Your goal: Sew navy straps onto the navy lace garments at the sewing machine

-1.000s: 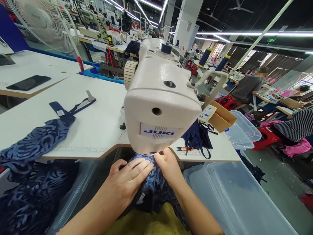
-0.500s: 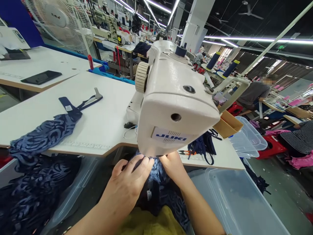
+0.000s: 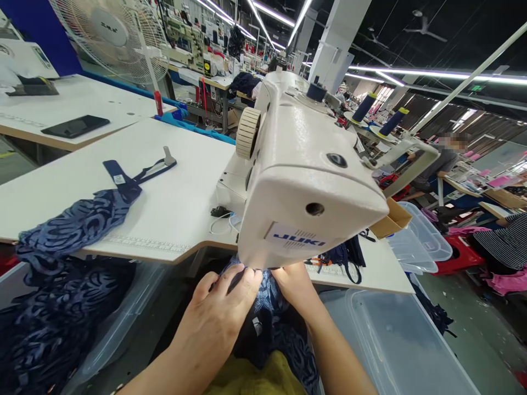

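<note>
A white sewing machine (image 3: pixel 308 181) stands in front of me, its head hiding the needle area. Beneath its near end is a navy and light-blue patterned bra (image 3: pixel 269 293), which hangs down over my lap with a small white label showing. My left hand (image 3: pixel 224 302) lies at its left side, fingers bent and pressed onto the cloth. On the other side my right hand (image 3: pixel 294 282) grips the cloth near the machine, its fingertips partly hidden under the head.
Another patterned bra (image 3: pixel 88 219) lies at the table's left, trailing into a bin of similar pieces (image 3: pixel 82 318). Orange-handled snips (image 3: pixel 319 261) and dark straps (image 3: pixel 349 258) lie at right. A clear plastic bin (image 3: pixel 395 329) stands below. A phone (image 3: pixel 76 126) and fan (image 3: pixel 109 27) are further left.
The view has shifted slightly, so the machine appears a little further right and lower. The label on the hanging cloth has moved a little. Both hands keep nearly the same place at the machine.
</note>
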Available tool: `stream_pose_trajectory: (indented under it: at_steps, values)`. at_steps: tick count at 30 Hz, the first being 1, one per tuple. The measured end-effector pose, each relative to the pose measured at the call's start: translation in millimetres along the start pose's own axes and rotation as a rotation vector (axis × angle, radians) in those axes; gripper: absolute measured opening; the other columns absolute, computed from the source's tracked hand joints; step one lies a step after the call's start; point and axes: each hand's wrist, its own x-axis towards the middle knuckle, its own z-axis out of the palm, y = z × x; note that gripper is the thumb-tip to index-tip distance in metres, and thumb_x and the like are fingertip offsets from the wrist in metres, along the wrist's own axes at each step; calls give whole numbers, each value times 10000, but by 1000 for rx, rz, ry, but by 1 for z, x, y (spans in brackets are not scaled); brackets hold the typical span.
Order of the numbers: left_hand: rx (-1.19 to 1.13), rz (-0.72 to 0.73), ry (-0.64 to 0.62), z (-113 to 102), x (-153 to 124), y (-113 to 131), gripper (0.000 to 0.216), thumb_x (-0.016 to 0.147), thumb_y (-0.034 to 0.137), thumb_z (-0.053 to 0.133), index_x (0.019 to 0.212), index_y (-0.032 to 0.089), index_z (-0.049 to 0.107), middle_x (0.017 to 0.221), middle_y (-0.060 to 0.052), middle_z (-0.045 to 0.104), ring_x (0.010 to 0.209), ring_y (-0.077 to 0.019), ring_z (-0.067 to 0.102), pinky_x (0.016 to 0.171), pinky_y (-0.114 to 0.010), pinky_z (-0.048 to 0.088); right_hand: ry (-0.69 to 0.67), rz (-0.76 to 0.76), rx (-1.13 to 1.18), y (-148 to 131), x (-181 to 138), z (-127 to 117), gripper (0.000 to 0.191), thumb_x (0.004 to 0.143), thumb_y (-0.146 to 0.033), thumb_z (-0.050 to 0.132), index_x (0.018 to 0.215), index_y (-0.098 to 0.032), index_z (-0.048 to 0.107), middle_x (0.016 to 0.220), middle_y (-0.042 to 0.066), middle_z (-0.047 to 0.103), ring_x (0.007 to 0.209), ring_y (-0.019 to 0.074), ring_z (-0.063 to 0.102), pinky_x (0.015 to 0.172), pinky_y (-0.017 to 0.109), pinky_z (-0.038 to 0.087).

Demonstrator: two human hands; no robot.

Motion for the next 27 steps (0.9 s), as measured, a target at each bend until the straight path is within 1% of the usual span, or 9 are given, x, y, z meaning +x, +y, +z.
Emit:
stream_pose_trajectory:
  at_steps: [4,8,12,17,21,27]
  values:
    - [1,17,33,5,-1,-3,396,907,128,357,1188,241,611,1150,-5,683,1043,-203,566,891,-378,298,-36,-7,-5,0,1,-1,165,864,-228,498,897,-206,658,747,46,673,775,201,614,708,279,447]
    - [-18,21,40,11,-3,-6,385,912,149,366,1204,239,601,1171,-11,673,1057,-209,555,903,-381,286,-53,-13,-14,-3,1,-3,183,874,-225,483,894,-206,663,866,68,703,811,199,625,704,277,450]
    - [-3,24,43,8,-1,-4,378,904,142,378,1186,231,612,1163,-3,672,1071,-197,545,905,-373,293,-76,-29,-10,-5,0,-4,204,873,-220,476,919,-195,673,980,95,708,882,210,634,731,286,459]
    - [63,40,69,5,2,1,401,862,69,376,1119,210,649,1121,-6,684,1040,-191,549,865,-357,321,-69,-41,-11,-4,2,-4,231,867,-195,475,935,-189,696,989,94,716,944,219,636,804,297,465]
    - [78,41,94,8,3,3,399,845,65,392,1113,205,653,1116,6,691,1036,-201,547,857,-361,325,-64,-87,17,-4,3,-4,282,858,-165,466,1015,-215,696,990,69,724,1026,221,620,896,308,444]
    - [85,40,65,5,3,4,410,839,56,395,1122,204,652,1137,21,685,1037,-193,549,860,-358,330,-53,-86,34,-7,2,-5,288,848,-145,468,1029,-210,682,1086,76,703,997,221,622,856,308,455]
